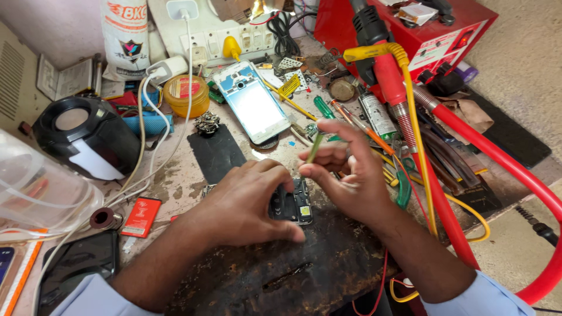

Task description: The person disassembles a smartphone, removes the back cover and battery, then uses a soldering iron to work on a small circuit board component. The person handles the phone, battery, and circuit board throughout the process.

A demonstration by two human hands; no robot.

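My left hand (249,202) lies flat over a small opened phone body (295,202) with its dark circuit board showing, pressing it onto a scorched wooden work board (293,269). My right hand (348,172) pinches a thin green-handled tool (314,147) and holds it upright, its lower end just above the phone's top edge. Most of the phone is hidden under my left fingers.
Around the board lie a white phone frame (253,104), a black back cover (215,153), a red battery (141,216), a yellow paste tin (186,95), screwdrivers (322,107), a black round lamp (88,134), white cables and a red hose (497,158) from a red station (421,29).
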